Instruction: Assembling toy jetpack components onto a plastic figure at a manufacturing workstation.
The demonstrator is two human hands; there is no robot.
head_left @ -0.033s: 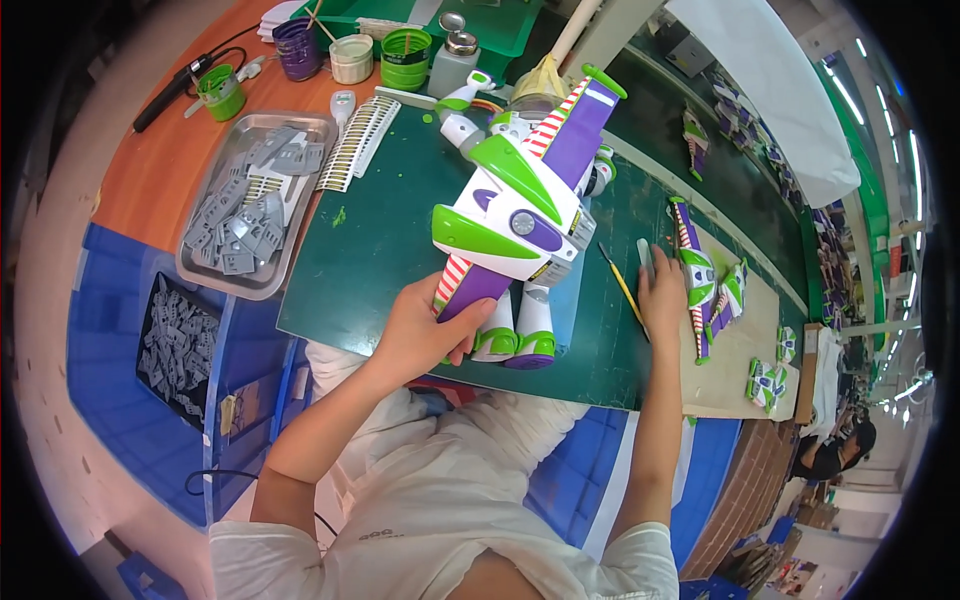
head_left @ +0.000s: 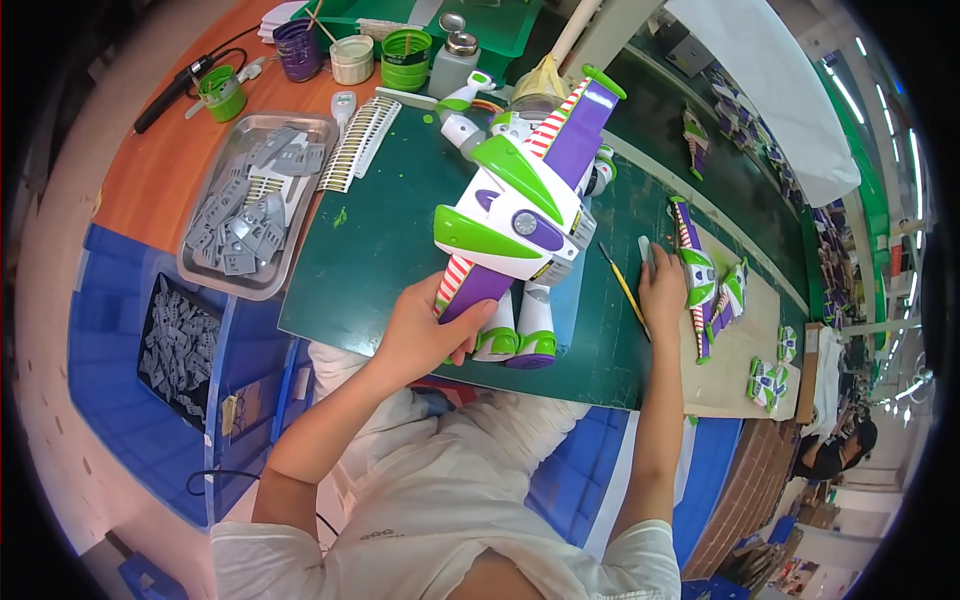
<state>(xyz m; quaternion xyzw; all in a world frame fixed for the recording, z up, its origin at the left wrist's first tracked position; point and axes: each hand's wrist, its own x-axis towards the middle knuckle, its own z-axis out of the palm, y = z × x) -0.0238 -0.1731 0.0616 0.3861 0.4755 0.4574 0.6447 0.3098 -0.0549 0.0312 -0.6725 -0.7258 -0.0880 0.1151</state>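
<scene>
A large toy space figure [head_left: 520, 210], white with green and purple wings, lies on the dark green mat [head_left: 370, 250]. My left hand [head_left: 425, 335] grips the purple, red-striped tip of its near wing, beside the toy's green-soled feet [head_left: 525, 345]. My right hand [head_left: 662, 290] rests flat on the mat to the toy's right, fingertips at a small pale piece [head_left: 645, 247]. A thin yellow stick [head_left: 625, 290] lies between that hand and the toy. Loose wing parts [head_left: 705, 280] lie just right of my right hand.
A grey tray [head_left: 205, 272] of grey plastic parts sits at the left, above a blue crate [head_left: 180, 340] holding more. Paint pots [head_left: 405, 55] and a purple cup [head_left: 298, 45] stand at the back. Another person [head_left: 830, 455] sits at the far right.
</scene>
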